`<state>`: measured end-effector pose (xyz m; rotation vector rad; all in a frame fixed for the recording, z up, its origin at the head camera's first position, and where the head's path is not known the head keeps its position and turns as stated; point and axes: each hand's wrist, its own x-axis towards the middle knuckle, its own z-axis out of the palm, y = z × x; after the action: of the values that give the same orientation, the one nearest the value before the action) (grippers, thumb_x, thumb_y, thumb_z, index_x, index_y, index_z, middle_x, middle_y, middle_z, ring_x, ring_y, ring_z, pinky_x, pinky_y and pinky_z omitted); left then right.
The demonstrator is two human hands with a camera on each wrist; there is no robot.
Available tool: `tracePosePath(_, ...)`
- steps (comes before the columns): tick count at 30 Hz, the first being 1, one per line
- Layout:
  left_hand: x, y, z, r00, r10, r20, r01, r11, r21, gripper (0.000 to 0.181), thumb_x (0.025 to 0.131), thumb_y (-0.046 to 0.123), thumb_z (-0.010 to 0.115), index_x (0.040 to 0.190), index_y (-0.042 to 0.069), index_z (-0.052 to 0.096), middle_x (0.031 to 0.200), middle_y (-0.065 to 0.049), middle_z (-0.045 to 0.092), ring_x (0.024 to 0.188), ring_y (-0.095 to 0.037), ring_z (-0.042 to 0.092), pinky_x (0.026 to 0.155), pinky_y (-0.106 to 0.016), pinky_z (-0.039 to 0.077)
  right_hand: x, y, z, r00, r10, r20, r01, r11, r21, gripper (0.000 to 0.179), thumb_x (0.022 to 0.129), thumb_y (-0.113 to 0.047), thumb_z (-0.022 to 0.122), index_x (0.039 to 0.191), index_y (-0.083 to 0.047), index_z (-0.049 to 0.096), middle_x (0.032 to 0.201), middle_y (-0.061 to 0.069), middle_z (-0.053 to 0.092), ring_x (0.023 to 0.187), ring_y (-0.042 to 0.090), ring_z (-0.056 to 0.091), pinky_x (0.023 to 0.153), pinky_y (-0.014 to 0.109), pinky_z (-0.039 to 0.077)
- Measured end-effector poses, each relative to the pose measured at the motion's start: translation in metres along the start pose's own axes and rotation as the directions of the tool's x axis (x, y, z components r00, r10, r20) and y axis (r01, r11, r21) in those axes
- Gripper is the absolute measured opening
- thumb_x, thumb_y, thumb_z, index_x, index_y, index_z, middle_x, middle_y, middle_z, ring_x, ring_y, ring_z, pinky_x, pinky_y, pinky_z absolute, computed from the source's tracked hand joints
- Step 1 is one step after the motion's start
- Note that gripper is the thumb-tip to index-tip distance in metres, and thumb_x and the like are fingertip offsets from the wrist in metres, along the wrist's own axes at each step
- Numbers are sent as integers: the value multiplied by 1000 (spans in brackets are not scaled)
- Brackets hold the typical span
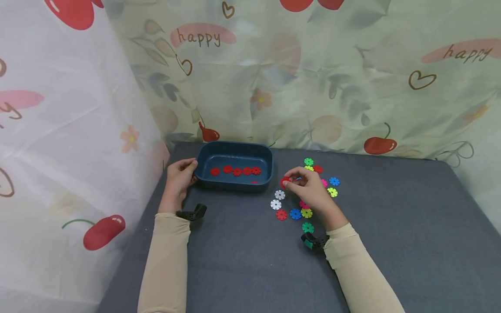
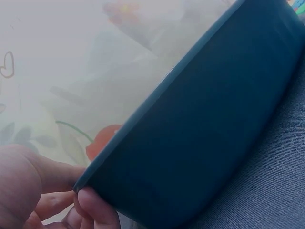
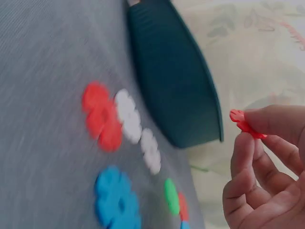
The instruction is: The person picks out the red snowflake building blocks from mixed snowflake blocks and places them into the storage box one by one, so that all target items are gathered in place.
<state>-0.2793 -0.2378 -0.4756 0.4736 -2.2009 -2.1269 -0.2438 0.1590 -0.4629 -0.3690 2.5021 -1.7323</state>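
Note:
My left hand (image 1: 179, 180) pinches the left rim of a dark blue rectangular tub (image 1: 235, 186), thumb above and fingers beneath the edge in the left wrist view. Several red notched discs (image 1: 236, 172) lie inside the tub. To the right of it, my right hand (image 1: 309, 187) pinches one red notched disc (image 3: 245, 125) between thumb and fingertips, held up off the cloth. Under and around this hand lie loose discs: white ones (image 1: 275, 204), a red disc (image 1: 281, 214), a blue disc (image 1: 295, 214), and others in yellow, pink and green. The hand hides part of this spread.
A grey cloth (image 1: 235, 261) covers the table. Behind the tub hangs a patterned curtain (image 1: 250, 87), and another white printed sheet (image 1: 78, 174) stands at the left. Black wrist straps (image 1: 192, 213) are worn on both arms. A green disc (image 1: 308, 227) lies near the right wrist strap.

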Motion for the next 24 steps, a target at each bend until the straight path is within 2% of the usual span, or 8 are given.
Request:
tracePosePath(2,1,-1,0,1000,-4,-1,4,1000,-5,40,108,26,64,142,6,66,122,-10,61,78,-7,57,68,-19,53,3,-5,4,1000,-4,-14,4,1000,29,22,100,-20,77,118,-8,72,114,14,70,96,48,69,84,47,60)
tracePosePath(6,1,-2,-1,1000,-14,1,14,1000,-10,40,108,26,64,142,6,66,121,-9,61,79,-8,57,67,-19,53,10,-12,12,1000,-15,-28,16,999,50,23,100,-19,77,118,-6,73,114,15,69,95,38,70,87,51,60)
tracePosePath(8,2,-2,-1,1000,-17,3,17,1000,-10,40,108,26,64,142,6,66,123,-11,61,80,-9,57,67,-19,53,13,-14,16,999,-11,-30,13,998,61,23,100,-19,77,118,-6,73,114,13,70,94,29,71,87,48,61)
tracePosePath(11,2,-1,-1,1000,-17,4,17,1000,-12,40,108,26,64,142,6,66,125,-12,61,78,-8,56,67,-19,53,18,-17,23,1000,-8,-29,11,995,95,23,100,-18,77,118,-6,73,113,12,71,93,23,72,85,39,61)
tracePosePath(15,1,0,1,1000,-14,3,14,1000,-16,40,108,26,64,142,5,66,125,-12,61,77,-8,56,66,-19,53,23,-22,30,1000,-10,-30,14,991,134,22,100,-17,77,118,-5,72,108,11,69,96,31,75,86,33,61)
tracePosePath(21,1,-1,0,1000,-9,0,9,1000,-1,40,108,27,64,142,6,66,123,-11,61,78,-8,56,66,-18,53,28,-24,37,999,12,-35,-7,990,140,27,102,-22,75,120,-2,72,105,11,66,100,45,70,87,47,59)
tracePosePath(24,0,0,0,1000,-6,0,6,1000,-2,40,108,27,64,143,6,66,122,-9,61,78,-8,56,67,-18,53,28,-25,38,999,19,-42,-13,991,130,30,103,-24,73,121,0,71,106,10,67,100,46,68,85,48,58)
